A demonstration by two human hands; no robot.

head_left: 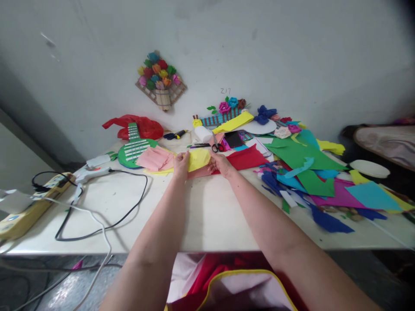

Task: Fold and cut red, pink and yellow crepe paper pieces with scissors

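Yellow paper (199,159) spans the short gap between the person's two hands, above the far half of the tabletop (214,216). The left hand (181,165) pinches the paper's left end between thumb and fingers; the right hand (221,165) has its fingers curled at the right end, gripping it there. Under and just in front of the yellow piece lies a pink strip (199,173). Beside the left hand sits a folded pink paper (155,158), overlapping a green guitar-shaped piece (136,149) with white strips across it. A red plastic bag (142,126) rests behind that.

Just beyond the hands are a pair of scissors (218,147) with dark handles and a slim pen (200,145). Red paper (248,159) stretches out from the right hand, towards a heap where a large green sheet (311,155) lies near a white bowl (369,168). At the left, a white glue gun (94,172) lies near a yellowish power strip (35,207), with a black cable (128,224) looping across the surface. Colourful paper flowers (158,71) hang on the wall (292,52) in a bundled-stick holder (163,99).
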